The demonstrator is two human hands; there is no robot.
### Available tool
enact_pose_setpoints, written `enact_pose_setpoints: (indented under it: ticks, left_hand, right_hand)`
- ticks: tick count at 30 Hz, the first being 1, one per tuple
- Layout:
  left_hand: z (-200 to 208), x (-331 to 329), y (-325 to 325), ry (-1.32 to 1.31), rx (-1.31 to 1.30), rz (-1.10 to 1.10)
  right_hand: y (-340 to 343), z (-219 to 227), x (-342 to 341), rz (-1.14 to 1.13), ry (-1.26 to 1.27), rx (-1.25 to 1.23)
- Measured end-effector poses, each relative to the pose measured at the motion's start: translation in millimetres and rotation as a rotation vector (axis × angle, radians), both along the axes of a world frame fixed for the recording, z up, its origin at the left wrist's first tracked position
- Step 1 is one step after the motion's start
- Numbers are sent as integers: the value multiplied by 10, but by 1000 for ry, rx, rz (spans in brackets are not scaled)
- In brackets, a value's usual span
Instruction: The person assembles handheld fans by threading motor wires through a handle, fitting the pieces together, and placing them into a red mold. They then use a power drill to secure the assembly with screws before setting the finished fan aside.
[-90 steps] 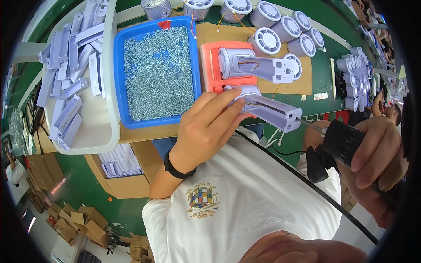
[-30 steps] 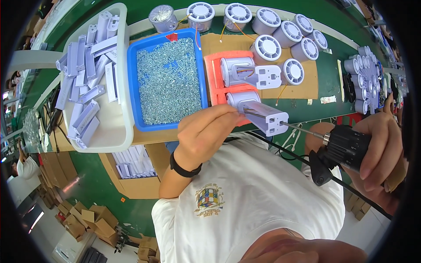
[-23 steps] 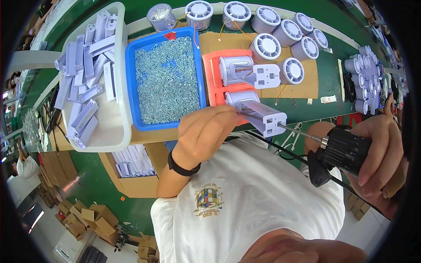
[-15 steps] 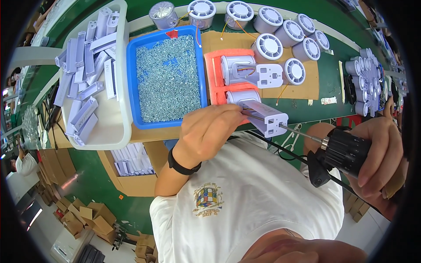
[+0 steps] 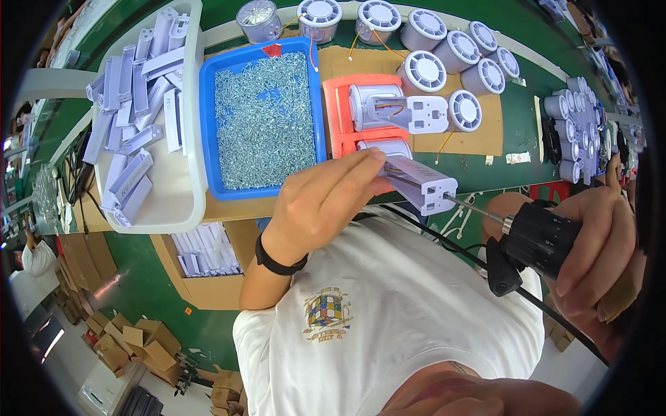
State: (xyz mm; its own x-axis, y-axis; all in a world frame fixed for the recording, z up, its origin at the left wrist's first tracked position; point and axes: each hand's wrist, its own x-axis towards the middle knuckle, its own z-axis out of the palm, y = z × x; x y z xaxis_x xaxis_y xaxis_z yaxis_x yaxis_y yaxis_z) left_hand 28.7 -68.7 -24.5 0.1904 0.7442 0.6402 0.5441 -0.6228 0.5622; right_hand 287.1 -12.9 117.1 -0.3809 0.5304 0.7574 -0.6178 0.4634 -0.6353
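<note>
My left hand (image 5: 321, 201) grips a pale lilac fan handle (image 5: 431, 182) where it joins its round fan body (image 5: 383, 148), with thumb and fingers closed around that end. The body rests in an orange-red foam holder (image 5: 341, 132). In my right hand (image 5: 598, 243) is a black electric screwdriver (image 5: 540, 239). Its long metal bit (image 5: 479, 209) enters a hole in the handle's end plate and runs along inside the handle. The bit's tip is hidden near my left fingers. Beside this unit, a second fan unit (image 5: 427, 114) lies in the holder, wires showing in its handle.
A blue tray of small screws (image 5: 321, 104) stands left of the holder. Farther left, a white bin (image 5: 198, 180) contains loose lilac handle covers. Several round fan bodies (image 5: 424, 71) with wires stand behind, partly on cardboard. Below the bench edge sits an open carton (image 5: 208, 295) of lilac parts.
My left fingers have shifted slightly on the handle's base, and the wrist has dropped a little to the left. The screwdriver has moved slightly left, its bit still in the handle.
</note>
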Motion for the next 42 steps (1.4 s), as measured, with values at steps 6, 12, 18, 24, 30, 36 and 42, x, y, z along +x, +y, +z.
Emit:
enact_pose_setpoints:
  ticks: [6,12,18,24,30,36,42]
  left_hand:
    - [-97,-11,-76,37,-85,40]
    - [-128,-61,-88,6,-80,28]
    - [-167,-90,-117,11,-83,36]
    - [-169,-119,-135,2,-89,32]
    - [-203,-146,-150,-12,-90,25]
    - [-175,-168,-207,8,-120,32]
    - [-99,-193,-221,-10,-118,61]
  right_hand:
    - [-160,-134,587,-101,-33,42]
    - [-308,-149,899,-156,-92,87]
    - [-96,-30,-167,-86,-190,-2]
    - [87,90,-450,67,-301,-22]
    - [39,94,-547,74,-182,-7]
    - [-8,117,-594,82,-147,4]
    - [-60,138,-596,109,-103,17]
